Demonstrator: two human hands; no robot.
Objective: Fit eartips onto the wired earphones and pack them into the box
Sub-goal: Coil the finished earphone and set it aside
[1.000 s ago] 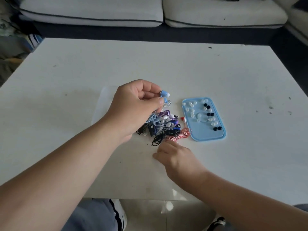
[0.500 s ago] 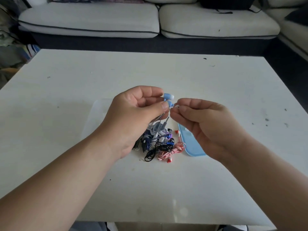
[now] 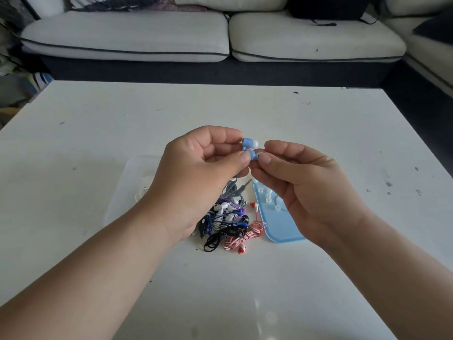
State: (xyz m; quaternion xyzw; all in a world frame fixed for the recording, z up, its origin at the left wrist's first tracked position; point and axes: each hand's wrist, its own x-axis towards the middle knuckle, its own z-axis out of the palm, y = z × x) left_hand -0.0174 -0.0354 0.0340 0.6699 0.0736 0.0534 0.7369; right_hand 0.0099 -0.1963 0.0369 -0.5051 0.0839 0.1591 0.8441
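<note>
Left hand: the left hand is hovering above the desk, thumb and forefinger pinching the blue earphones just behind the buds, the other fingers curling in. Held this way, both buds are poking out to the right, toward the other hand.

Upper bud: the upper bud is already wearing a white eartip and is pointing right, clear of the work below.

Lower bud: the lower bud is sitting just beneath it, its nose touching the right hand's fingers.

Right hand: the right hand is closing thumb and forefinger together on that nose. Whether they are pinching an eartip I cannot tell, since the tip is hidden.

Step, as I judge it: the second eartip is being pushed on; one hand is bracing while the other is pressing.

Grey cable: the grey cable and plug are dangling from the left hand toward the pile.

Blue tray: the blue tray is lying right of the pile, partly behind the right hand, carrying loose eartips within easy reach.

Pile: the other wired earphones are lying tangled near the middle of the desk.

Clear box: the clear box is lying to the left, partly under the left hand; packing is seemingly not yet begun.

Far side: a sofa is standing beyond the desk.
</note>
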